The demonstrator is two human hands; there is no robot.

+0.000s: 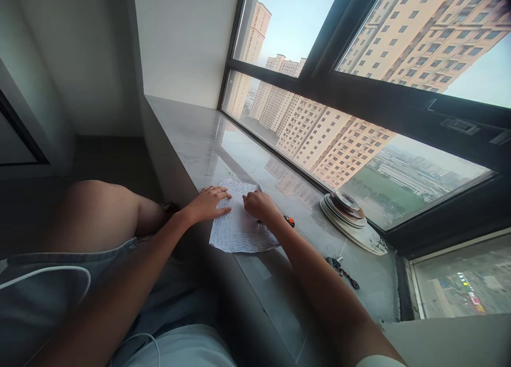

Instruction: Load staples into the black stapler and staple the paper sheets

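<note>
A sheet of white paper [227,233] covered with rows of dark handwriting lies on the grey stone sill, its edges a little crumpled and a blank patch in its middle. My left hand [207,202] rests on the paper's left edge, fingers spread. Over the right part of the sheet, my right hand [257,203] is closed, with the thin end of a pen [261,187] showing just past the knuckles; its tip is hidden. Beside my right wrist sits a small black-and-orange object [289,221], partly covered by the forearm. Its kind is unclear.
Stacked round plate-like discs [347,215] stand by the window frame. Closer to my right forearm lies a dark key-like bunch [342,271]. The window [311,79] borders the sill [191,127], and a white cable [59,269] crosses my lap.
</note>
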